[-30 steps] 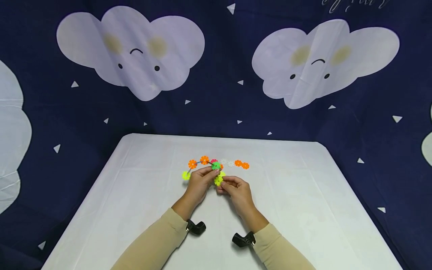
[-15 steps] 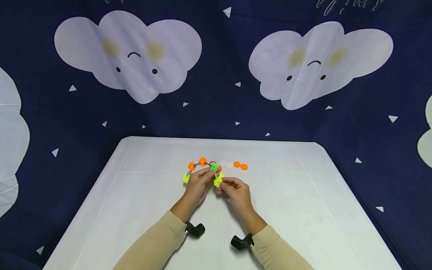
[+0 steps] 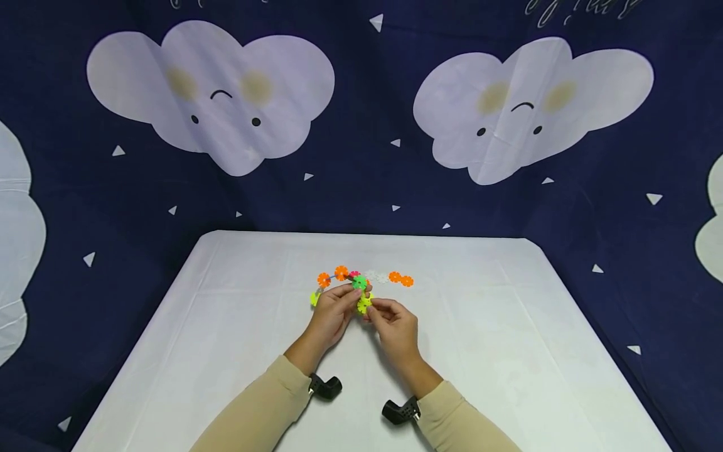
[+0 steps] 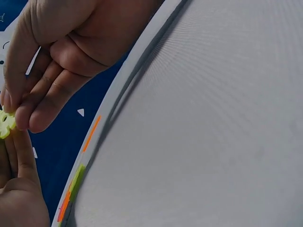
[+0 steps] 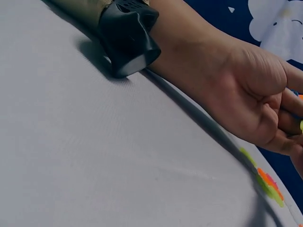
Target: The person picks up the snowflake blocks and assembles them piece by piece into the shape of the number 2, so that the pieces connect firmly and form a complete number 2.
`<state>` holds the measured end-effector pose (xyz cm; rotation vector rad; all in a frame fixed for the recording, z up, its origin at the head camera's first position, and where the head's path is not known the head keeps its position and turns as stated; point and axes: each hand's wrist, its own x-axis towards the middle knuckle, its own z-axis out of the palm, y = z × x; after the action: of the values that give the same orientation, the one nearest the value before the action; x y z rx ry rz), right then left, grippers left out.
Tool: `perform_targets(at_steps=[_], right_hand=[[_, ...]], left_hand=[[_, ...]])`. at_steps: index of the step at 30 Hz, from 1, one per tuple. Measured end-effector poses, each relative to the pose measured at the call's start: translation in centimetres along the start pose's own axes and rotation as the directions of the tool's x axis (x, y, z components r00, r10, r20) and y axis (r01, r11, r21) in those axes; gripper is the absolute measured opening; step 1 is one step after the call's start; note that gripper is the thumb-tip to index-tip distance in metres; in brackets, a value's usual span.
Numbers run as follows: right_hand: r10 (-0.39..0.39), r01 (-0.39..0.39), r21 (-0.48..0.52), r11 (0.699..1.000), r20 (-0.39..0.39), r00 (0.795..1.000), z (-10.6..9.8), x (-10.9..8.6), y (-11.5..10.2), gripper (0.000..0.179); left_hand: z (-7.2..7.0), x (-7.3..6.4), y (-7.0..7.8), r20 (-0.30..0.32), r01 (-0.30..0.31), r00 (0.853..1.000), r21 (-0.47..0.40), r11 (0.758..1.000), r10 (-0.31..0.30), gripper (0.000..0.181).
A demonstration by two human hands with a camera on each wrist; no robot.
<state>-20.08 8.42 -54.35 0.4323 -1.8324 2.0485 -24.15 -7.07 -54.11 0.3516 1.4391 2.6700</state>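
In the head view, my left hand [image 3: 333,312] pinches a string of linked plastic snowflake discs near its green disc [image 3: 359,282]. Two orange discs [image 3: 341,273] and a yellow-green disc [image 3: 315,299] stretch out beyond it to the left, joined by edge-on pieces. My right hand [image 3: 401,329] holds a yellow snowflake disc [image 3: 364,306] between thumb and fingers, just below the green one. The fingertips of both hands nearly meet there, so whether these two discs are joined is hard to tell. In the left wrist view, the yellow disc [image 4: 5,124] shows at the left edge between fingertips.
Behind the hands, loose discs lie on the white table [image 3: 497,351]: white discs [image 3: 376,276], a pink disc [image 3: 354,274] partly covered, and two orange discs [image 3: 401,279] at the right. A dark blue cloth [image 3: 373,75] with clouds hangs behind the table.
The yellow disc in my right hand has turned slightly and sits closer to the left fingertips. The string's yellow-green end has swung a little right. The head view has shifted slightly.
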Motion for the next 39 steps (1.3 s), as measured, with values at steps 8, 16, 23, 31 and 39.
perform_targets(at_steps=[8, 16, 23, 31, 39], right_hand=[[0.032, -0.038, -0.068, 0.997, -0.082, 0.996, 0.3, -0.1, -0.1, 0.010], [0.058, -0.079, -0.134, 0.988, -0.157, 0.986, 0.8, 0.0, -2.2, 0.010], [0.071, -0.091, -0.133, 0.987, -0.149, 0.986, 0.8, 0.1, -1.8, 0.010], [0.000, -0.007, -0.100, 0.995, -0.071, 0.997, 0.2, 0.2, 0.5, 0.014], [-0.058, 0.054, -0.113, 0.992, -0.028, 0.998, -0.2, 0.2, 0.6, 0.019]], left_hand=[[0.0, 0.1, -0.1, 0.056, -0.078, 0.996, 0.089, 0.993, 0.073, 0.024], [0.0, 0.3, 0.1, 0.085, -0.122, 0.991, 0.315, 0.941, 0.100, 0.021], [-0.4, 0.3, 0.0, 0.137, -0.151, 0.985, 0.402, 0.903, 0.104, 0.020], [-0.4, -0.1, 0.2, 0.077, -0.103, 0.994, 0.367, 0.925, 0.080, 0.026], [-0.6, 0.1, 0.1, 0.041, -0.063, 0.998, 0.383, 0.922, 0.051, 0.022]])
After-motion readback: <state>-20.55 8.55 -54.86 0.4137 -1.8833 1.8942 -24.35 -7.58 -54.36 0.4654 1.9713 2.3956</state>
